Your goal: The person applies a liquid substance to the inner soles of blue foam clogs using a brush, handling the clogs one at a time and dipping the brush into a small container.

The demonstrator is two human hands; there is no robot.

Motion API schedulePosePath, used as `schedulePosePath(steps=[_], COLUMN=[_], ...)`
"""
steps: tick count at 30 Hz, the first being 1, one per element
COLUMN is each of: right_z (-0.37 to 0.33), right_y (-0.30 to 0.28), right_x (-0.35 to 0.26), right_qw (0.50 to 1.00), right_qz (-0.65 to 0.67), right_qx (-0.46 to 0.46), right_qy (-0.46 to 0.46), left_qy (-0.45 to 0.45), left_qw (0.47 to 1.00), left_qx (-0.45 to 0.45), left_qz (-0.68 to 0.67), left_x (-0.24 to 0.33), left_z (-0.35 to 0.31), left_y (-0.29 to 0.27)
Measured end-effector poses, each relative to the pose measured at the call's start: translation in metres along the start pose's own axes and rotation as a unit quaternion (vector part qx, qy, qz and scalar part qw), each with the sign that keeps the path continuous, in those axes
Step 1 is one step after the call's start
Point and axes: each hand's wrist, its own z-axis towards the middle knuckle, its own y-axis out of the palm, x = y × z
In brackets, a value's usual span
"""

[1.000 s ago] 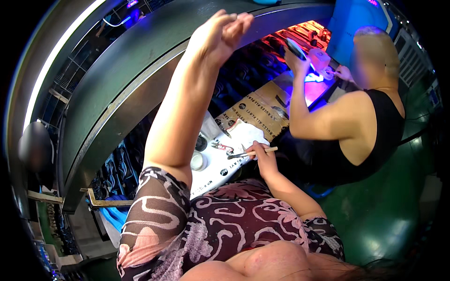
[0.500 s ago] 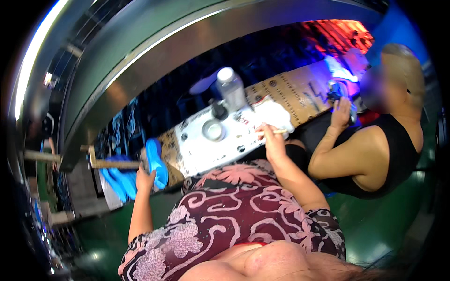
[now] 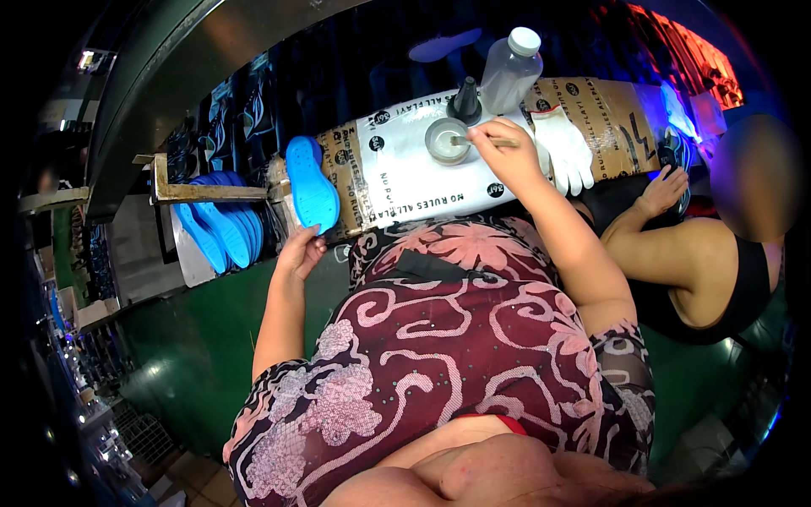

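Observation:
A blue shoe sole (image 3: 312, 184) lies lengthwise at the left end of the cardboard-covered bench. My left hand (image 3: 302, 252) pinches its near end between thumb and fingers. My right hand (image 3: 509, 154) grips a thin brush (image 3: 502, 142) with a light handle. The brush's tip reaches into a small round cup (image 3: 446, 155) of pale liquid, so its bristles are not clearly visible. Behind the cup are a black nozzle-topped bottle (image 3: 465, 103) and a clear plastic bottle (image 3: 511, 74) with a white cap.
Several blue soles (image 3: 221, 221) are stacked at the left beside a wooden frame (image 3: 207, 193). White gloves (image 3: 562, 148) lie right of the cup, on the bench's cardboard (image 3: 604, 114). A co-worker (image 3: 684, 262) sits close on the right. Dark shoe parts line the area behind.
My left hand has gone from beside the wooden frame to the near end of the sole. My right hand has brought the brush from over the gloves into the cup.

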Motion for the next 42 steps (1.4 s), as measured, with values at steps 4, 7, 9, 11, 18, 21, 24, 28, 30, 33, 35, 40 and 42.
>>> schedulePosePath(steps=[4,7,9,11,18,21,24,28,30,33,35,40,42], right_z=[0.011,0.012,0.012,0.009,0.003,-0.003,-0.006,-0.006,-0.012,-0.025,-0.039,-0.041,-0.040], right_y=[0.023,0.028,0.027,0.020,0.010,0.022,0.022,-0.001,-0.011,-0.020,-0.020,-0.020,-0.017], right_x=[0.016,0.018,0.014,0.008,-0.002,0.014,0.006,-0.012,-0.022,-0.047,-0.064,-0.082,-0.082], right_qw=[0.993,0.992,0.997,1.000,0.982,0.999,0.986,0.966,0.953,0.947,0.960,0.977,0.976], right_qz=[-0.095,-0.115,-0.076,-0.008,0.139,-0.042,0.104,0.200,0.262,0.297,0.268,0.040,0.039], right_qx=[-0.010,-0.008,-0.008,-0.005,0.077,0.029,0.074,0.106,0.101,0.094,0.056,0.040,0.046], right_qy=[-0.066,-0.058,-0.029,0.014,0.105,0.020,0.107,0.126,0.113,0.084,0.058,-0.205,-0.209], left_qy=[-0.056,-0.074,-0.063,-0.020,0.153,0.208,0.222,0.250,0.305,0.347,0.387,0.483,0.509], left_qw=[0.997,0.996,0.997,0.998,0.986,0.969,0.960,0.954,0.939,0.914,0.894,0.835,0.813], left_qx=[-0.058,-0.054,-0.045,-0.036,-0.045,-0.046,-0.065,-0.068,-0.064,-0.051,-0.048,-0.027,-0.022], left_qz=[0.001,0.008,-0.025,-0.038,0.045,0.125,0.158,0.148,0.148,0.203,0.223,0.261,0.281], left_x=[-0.014,-0.032,-0.027,-0.025,-0.003,0.002,0.007,0.007,0.006,0.010,0.008,0.005,0.004], left_z=[-0.013,-0.009,-0.008,0.001,0.003,-0.012,-0.019,-0.014,-0.013,-0.016,-0.016,-0.016,-0.018], left_y=[0.022,0.018,0.028,0.035,0.079,0.109,0.126,0.149,0.165,0.185,0.191,0.199,0.202])
